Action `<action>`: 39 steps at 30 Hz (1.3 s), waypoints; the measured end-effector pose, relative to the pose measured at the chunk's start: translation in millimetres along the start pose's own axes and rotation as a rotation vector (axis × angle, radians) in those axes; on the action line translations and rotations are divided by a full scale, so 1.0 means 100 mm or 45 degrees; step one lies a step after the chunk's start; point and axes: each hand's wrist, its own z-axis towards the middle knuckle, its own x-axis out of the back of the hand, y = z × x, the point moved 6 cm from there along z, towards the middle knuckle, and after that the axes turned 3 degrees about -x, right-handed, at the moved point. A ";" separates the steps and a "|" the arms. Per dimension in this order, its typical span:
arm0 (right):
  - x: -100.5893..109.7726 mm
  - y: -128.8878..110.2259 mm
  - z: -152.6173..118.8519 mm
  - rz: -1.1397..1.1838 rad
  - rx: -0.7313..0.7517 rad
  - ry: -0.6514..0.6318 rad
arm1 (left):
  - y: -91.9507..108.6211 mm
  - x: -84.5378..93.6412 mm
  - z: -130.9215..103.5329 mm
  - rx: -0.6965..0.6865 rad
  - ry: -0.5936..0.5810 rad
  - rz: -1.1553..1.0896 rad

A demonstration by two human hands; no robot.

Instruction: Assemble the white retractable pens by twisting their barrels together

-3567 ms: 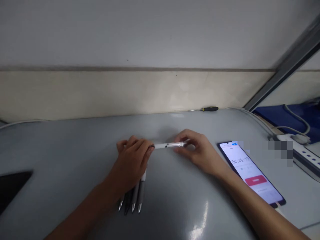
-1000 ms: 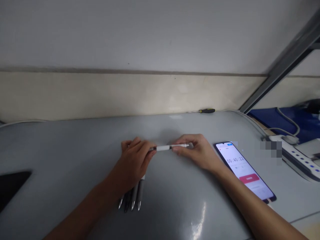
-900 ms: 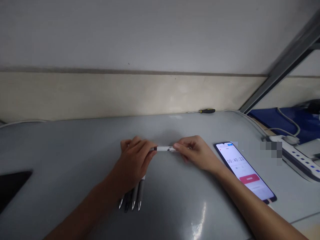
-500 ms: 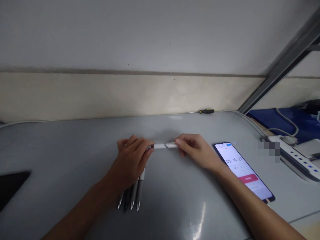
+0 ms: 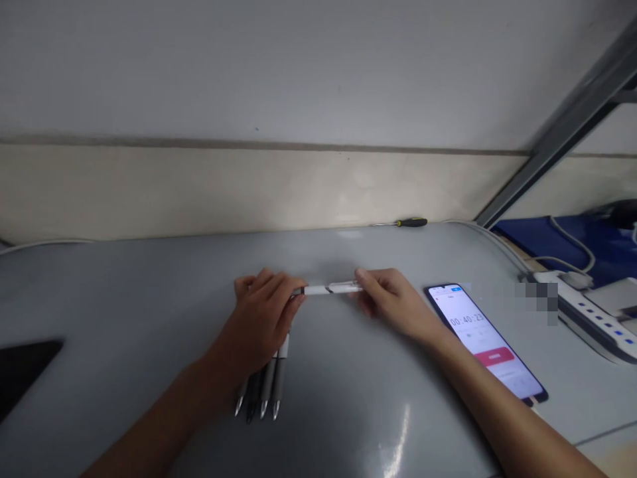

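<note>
White pen (image 5: 328, 289) pinched level between my left hand (image 5: 261, 318) and right hand (image 5: 393, 302), just above the desk (image 5: 124, 312). Both grips are pressed onto its ends, halves looking nearly joined. Finished pens (image 5: 266, 388) lie under my left wrist.

The pens (image 5: 266, 385) lie on the table (image 5: 124, 312) under the left hand (image 5: 261, 318). The phone (image 5: 485, 338) lies right of the right hand (image 5: 393, 302) — the screwdriver (image 5: 405, 222) behind, by the wall.

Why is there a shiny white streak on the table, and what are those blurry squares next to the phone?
In the head view, the streak is glare from a light on the glossy grey table; the squares right of the phone are a pixelated patch, not an object. The table's far edge bows, so the lens bends the picture. The hands and white pen look dim but fairly sharp.
</note>
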 end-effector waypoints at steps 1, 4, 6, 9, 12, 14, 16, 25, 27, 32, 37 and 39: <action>0.01 -0.01 0.00 0.019 0.012 0.027 | 0.00 0.00 0.00 -0.004 -0.002 0.004; 0.00 -0.04 0.00 0.056 0.055 0.033 | -0.01 -0.01 0.00 0.000 -0.014 0.005; -0.01 -0.03 0.00 0.015 0.019 0.027 | -0.01 -0.02 -0.01 0.007 -0.028 -0.001; 0.01 -0.06 -0.01 -0.008 0.043 0.077 | -0.01 -0.01 -0.01 -0.004 -0.016 0.003; -0.02 -0.07 -0.01 -0.011 0.074 0.031 | -0.01 -0.01 -0.01 -0.020 -0.011 0.006; -0.02 -0.04 -0.01 -0.047 0.024 0.015 | 0.00 -0.01 -0.01 -0.035 -0.014 0.011; -0.01 -0.02 0.00 -0.049 0.014 0.037 | 0.00 -0.01 -0.01 -0.055 -0.001 0.024; -0.03 -0.05 0.00 -0.125 0.053 0.021 | 0.01 0.00 -0.01 -0.093 0.033 0.027; -0.03 -0.08 -0.01 -0.079 0.122 0.036 | 0.01 0.01 -0.01 -0.089 0.039 0.031; -0.04 -0.08 -0.01 -0.199 0.123 0.005 | 0.02 0.01 -0.01 -0.120 0.043 0.067; -0.06 -0.12 -0.02 -0.160 0.156 -0.009 | 0.01 0.00 -0.01 -0.145 0.057 0.099; -0.07 -0.13 -0.03 -0.163 0.156 -0.041 | 0.01 0.01 -0.01 -0.156 0.063 0.117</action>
